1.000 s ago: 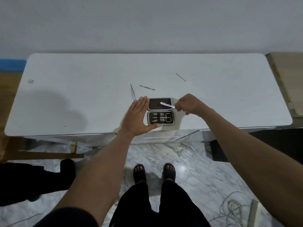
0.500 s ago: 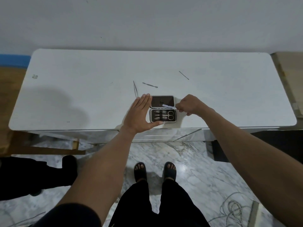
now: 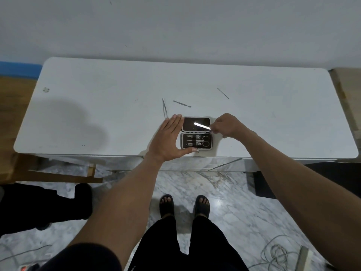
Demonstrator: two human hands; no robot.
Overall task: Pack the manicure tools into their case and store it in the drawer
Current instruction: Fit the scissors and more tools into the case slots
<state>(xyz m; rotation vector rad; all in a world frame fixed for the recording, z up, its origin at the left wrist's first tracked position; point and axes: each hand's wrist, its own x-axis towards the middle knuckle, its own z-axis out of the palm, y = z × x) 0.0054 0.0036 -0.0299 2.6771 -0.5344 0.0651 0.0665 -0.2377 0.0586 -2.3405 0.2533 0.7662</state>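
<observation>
A small dark manicure case lies open near the front edge of the white table. Its near half holds scissors and clippers; its lid lies flat behind. My left hand is spread flat against the case's left side, thumb along its front edge. My right hand pinches a shiny flat nail file that points left over the lid. Loose on the table behind the case lie tweezers, a small spatula-ended tool and a thin pick.
A drawer front runs under the table's front edge below the case. A wooden frame stands at the left, a dark box on the marble floor at the right, and cables lie at the lower right.
My right hand has kept the nail file over the open lid, shifting it only slightly. My left hand has stayed against the case's left side. The camera has tilted a little.
</observation>
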